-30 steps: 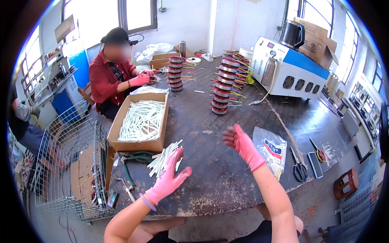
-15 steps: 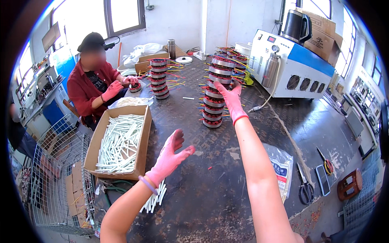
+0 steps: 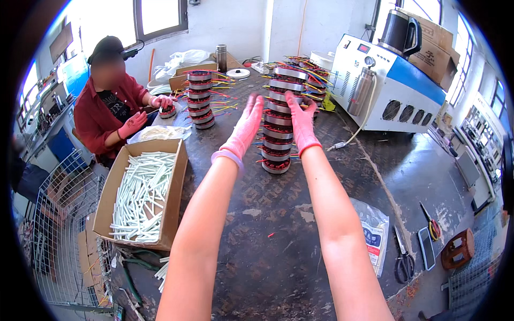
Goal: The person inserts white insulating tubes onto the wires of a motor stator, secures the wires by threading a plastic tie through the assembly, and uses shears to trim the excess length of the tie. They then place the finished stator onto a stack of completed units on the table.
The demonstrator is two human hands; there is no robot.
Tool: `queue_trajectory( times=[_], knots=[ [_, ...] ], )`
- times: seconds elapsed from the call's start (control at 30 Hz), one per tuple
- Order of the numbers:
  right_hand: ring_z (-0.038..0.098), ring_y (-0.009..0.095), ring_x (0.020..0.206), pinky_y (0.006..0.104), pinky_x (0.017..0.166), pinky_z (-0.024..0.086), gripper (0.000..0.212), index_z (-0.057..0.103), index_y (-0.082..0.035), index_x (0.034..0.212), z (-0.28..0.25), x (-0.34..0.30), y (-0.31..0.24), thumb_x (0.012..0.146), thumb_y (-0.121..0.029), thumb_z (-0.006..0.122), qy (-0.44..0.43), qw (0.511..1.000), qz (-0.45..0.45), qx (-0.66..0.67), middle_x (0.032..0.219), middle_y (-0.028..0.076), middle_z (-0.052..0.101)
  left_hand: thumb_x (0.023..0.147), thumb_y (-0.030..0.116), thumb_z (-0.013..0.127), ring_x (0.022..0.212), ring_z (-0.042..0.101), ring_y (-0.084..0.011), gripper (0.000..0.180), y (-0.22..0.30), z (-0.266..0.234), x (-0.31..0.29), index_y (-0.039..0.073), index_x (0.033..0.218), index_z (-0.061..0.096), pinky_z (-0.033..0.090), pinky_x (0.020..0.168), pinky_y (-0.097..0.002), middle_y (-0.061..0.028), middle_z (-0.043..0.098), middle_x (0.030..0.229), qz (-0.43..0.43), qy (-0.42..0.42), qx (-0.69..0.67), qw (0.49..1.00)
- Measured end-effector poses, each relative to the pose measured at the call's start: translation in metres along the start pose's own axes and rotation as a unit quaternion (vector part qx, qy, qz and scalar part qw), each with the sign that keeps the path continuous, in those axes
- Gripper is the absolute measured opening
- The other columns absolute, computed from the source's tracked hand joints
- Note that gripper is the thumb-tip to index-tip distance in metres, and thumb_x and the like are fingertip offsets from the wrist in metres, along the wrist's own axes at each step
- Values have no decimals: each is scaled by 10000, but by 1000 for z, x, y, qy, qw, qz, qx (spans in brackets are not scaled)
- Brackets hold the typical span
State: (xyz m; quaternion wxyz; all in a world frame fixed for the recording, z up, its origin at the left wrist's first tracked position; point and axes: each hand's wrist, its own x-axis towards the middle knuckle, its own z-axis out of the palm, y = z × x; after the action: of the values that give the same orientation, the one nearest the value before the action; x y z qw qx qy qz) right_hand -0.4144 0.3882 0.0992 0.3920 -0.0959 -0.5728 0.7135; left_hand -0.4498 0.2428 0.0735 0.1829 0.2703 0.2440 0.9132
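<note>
A tall stack of motor stators (image 3: 278, 135), metal rings with red windings and coloured wire leads, stands on the dark table in front of me. My right hand (image 3: 304, 122), in a pink glove, is at the stack's upper right side, thumb across the front and fingers partly hidden behind. On the opposite side my left hand (image 3: 247, 124), also pink-gloved, is raised close to the stack with its fingers stretched out and nothing in them. It is slightly blurred; whether it touches the rings I cannot tell.
A shorter stator stack (image 3: 200, 101) stands further left. Nearer lies a cardboard box (image 3: 178, 206) of white tubes. A seated co-worker (image 3: 110, 101) handles one stator. To the right are a blue-white machine (image 3: 396, 85), a plastic bag (image 3: 375, 230), scissors (image 3: 404, 262) and a phone (image 3: 426, 249).
My left hand has moved up and right, from above the near table to the left side of the tall stack. My right hand stays at the stack. The whole view has shifted slightly.
</note>
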Motion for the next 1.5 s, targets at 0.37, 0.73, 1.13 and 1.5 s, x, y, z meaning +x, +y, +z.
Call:
queue_trajectory(
  times=[0.37, 0.73, 1.13, 1.5],
  knots=[
    [529, 206, 1079, 354, 937, 466, 776, 343, 3, 1270, -28, -39, 16, 781, -323, 850, -53, 996, -22, 62, 1174, 141, 506, 948, 255, 685, 1105, 554, -160, 501, -24, 10, -20, 20, 1350, 501, 448, 992, -309, -78, 565, 1234, 77, 45, 354, 931],
    [492, 260, 1219, 386, 1027, 430, 1110, 197, 16, 1425, -27, -39, 14, 648, -350, 900, -131, 981, -109, -97, 1336, 172, 432, 879, 189, 696, 1148, 566, -183, 668, -4, -6, -21, 20, 1456, 404, 481, 970, -330, -88, 397, 1285, 71, 24, 416, 906],
    [539, 188, 1223, 365, 1036, 447, 846, 407, -24, 1399, -38, -35, -50, 743, -285, 873, -300, 948, -24, -104, 1333, 109, 566, 867, 28, 709, 1118, 561, -159, 581, 18, 6, -14, 30, 1396, 467, 464, 960, -302, -89, 562, 1298, -4, -25, 349, 937],
    [594, 184, 1154, 359, 1005, 476, 815, 493, -67, 1360, -41, -43, -91, 667, -192, 901, -293, 953, -24, -72, 1247, 74, 637, 891, 68, 714, 1112, 578, -143, 571, 30, 34, -19, 36, 1412, 484, 479, 945, -293, -65, 572, 1308, -40, -45, 312, 948]
  ],
)
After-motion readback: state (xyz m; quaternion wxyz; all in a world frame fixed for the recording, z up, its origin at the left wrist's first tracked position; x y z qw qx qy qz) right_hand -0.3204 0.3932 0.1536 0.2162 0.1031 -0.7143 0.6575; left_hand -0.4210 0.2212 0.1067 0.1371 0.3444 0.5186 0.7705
